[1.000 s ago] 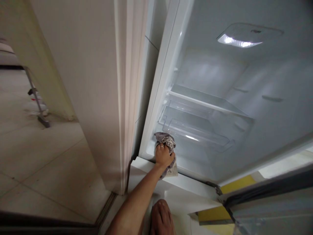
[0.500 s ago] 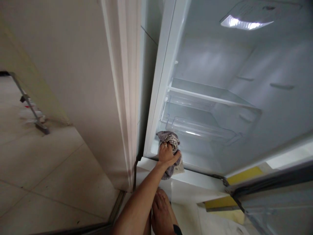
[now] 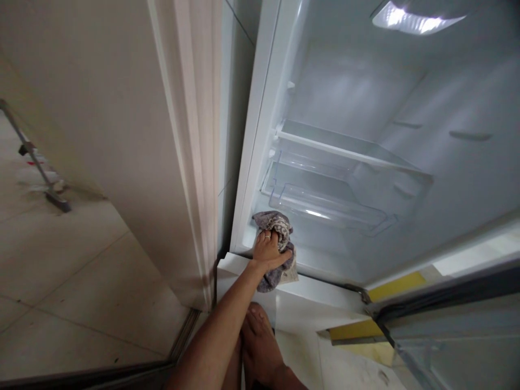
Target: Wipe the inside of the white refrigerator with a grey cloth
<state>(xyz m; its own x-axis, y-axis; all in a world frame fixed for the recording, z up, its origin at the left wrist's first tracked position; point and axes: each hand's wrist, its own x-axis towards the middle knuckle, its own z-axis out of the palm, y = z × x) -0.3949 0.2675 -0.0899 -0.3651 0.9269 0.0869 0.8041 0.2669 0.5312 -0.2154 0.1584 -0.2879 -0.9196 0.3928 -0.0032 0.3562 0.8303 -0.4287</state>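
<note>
My left hand (image 3: 268, 250) is closed on a bunched grey and white patterned cloth (image 3: 270, 221), with a ring on one finger. It presses the cloth at the front left corner of the floor inside an open white fridge (image 3: 260, 108). Part of the cloth hangs over the front sill. Below my left forearm, a bare foot (image 3: 258, 333) is in view. I do not make out my right hand.
Above the cloth are a clear plastic drawer or bin (image 3: 325, 203) and a glass shelf (image 3: 349, 145). A pale door frame (image 3: 190, 135) stands close on the left. The open fridge door (image 3: 459, 325) is at the lower right. A broom (image 3: 36, 162) leans farther left.
The view has shifted slightly, so the scene sits farther left and up. My left hand stays on the cloth. What looked like a hand with a dark wristband over the foot no longer shows.
</note>
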